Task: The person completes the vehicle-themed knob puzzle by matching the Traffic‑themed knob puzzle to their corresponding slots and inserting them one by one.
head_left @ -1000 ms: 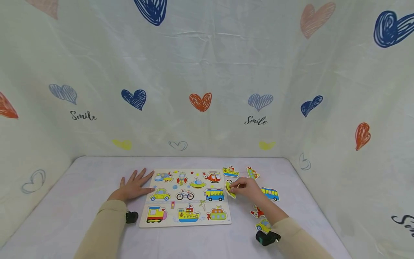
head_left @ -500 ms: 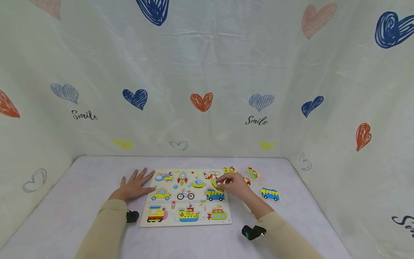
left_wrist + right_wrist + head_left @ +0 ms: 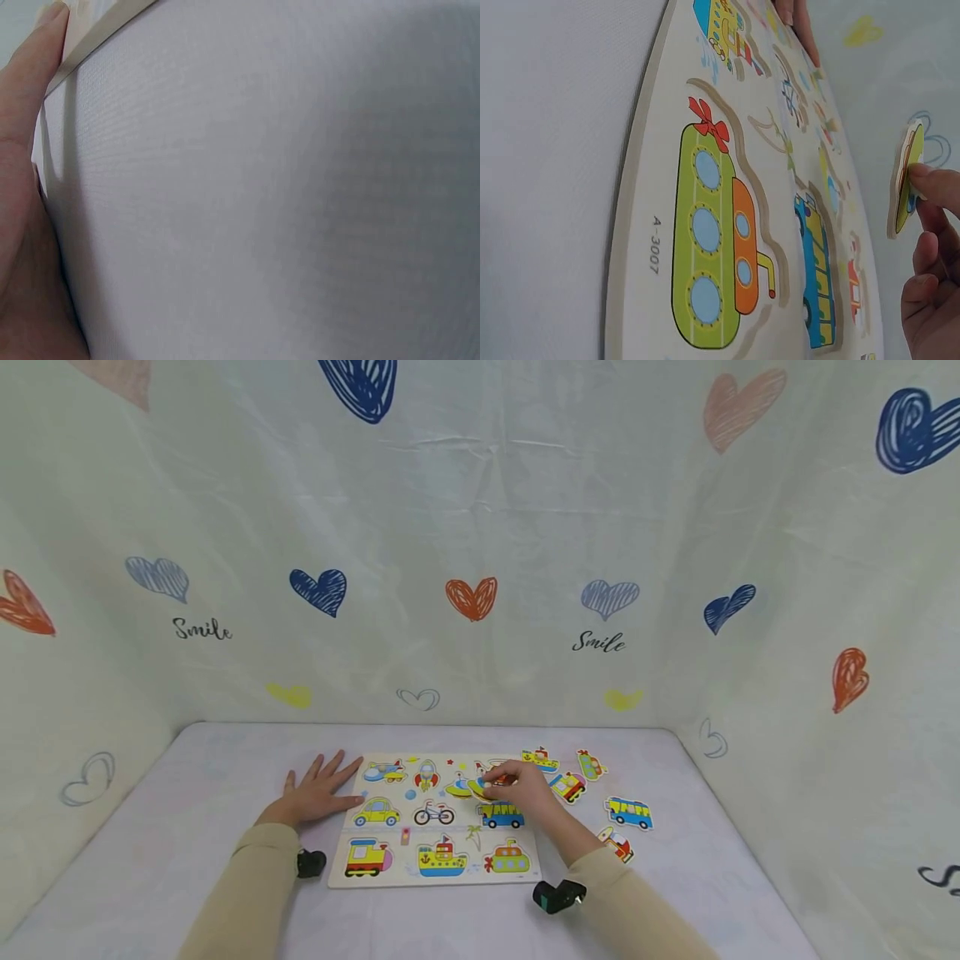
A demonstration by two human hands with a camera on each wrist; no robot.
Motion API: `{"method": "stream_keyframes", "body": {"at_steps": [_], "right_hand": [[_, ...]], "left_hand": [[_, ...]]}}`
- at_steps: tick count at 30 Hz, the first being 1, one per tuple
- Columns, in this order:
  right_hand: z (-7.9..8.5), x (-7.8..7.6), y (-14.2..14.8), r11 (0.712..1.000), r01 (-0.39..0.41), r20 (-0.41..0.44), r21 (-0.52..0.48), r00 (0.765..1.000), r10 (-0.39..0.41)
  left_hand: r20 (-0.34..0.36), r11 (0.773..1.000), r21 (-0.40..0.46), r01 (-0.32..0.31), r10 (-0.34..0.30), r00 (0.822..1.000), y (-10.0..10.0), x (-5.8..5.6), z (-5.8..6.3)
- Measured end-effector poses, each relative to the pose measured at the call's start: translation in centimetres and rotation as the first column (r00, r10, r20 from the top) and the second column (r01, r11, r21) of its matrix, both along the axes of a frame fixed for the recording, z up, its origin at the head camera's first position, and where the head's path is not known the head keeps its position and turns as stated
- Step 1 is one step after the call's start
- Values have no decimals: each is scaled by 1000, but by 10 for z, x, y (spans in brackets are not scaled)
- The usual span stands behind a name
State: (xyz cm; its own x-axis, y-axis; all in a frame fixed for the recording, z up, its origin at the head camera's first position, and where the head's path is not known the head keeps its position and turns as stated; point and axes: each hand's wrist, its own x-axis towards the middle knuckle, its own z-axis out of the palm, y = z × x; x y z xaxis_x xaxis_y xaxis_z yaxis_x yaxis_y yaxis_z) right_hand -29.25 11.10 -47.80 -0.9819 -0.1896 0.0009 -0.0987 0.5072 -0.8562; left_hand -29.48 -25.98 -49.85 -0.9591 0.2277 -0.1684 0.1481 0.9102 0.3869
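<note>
The right hand point(image 3: 525, 787) pinches a flat, saucer-shaped, yellow-green wooden-looking piece point(image 3: 905, 161) between thumb and fingers, above a pale rectangular board printed with colourful vehicles point(image 3: 405, 867), near its printed saucer point(image 3: 458, 787); the left hand point(image 3: 310, 795) lies with fingers spread, its thumb on the board's left edge; the piece looks light and stiff, unlikely to bend; its smooth face may slip, so a pinch across its thickness should suit best.
</note>
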Motion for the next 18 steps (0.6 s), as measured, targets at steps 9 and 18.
{"method": "stream_keyframes", "body": {"at_steps": [9,18], "right_hand": [[-10,-4,-15,999,-11,-37,-34,999,10],[-22,-11,-25,999,14,-40,-50,999,-16]], "left_hand": [[6,1000,-6,-9,9,1000,1,0,-3],[0,1000,-10,-12,12,1000,1,0,0]]}}
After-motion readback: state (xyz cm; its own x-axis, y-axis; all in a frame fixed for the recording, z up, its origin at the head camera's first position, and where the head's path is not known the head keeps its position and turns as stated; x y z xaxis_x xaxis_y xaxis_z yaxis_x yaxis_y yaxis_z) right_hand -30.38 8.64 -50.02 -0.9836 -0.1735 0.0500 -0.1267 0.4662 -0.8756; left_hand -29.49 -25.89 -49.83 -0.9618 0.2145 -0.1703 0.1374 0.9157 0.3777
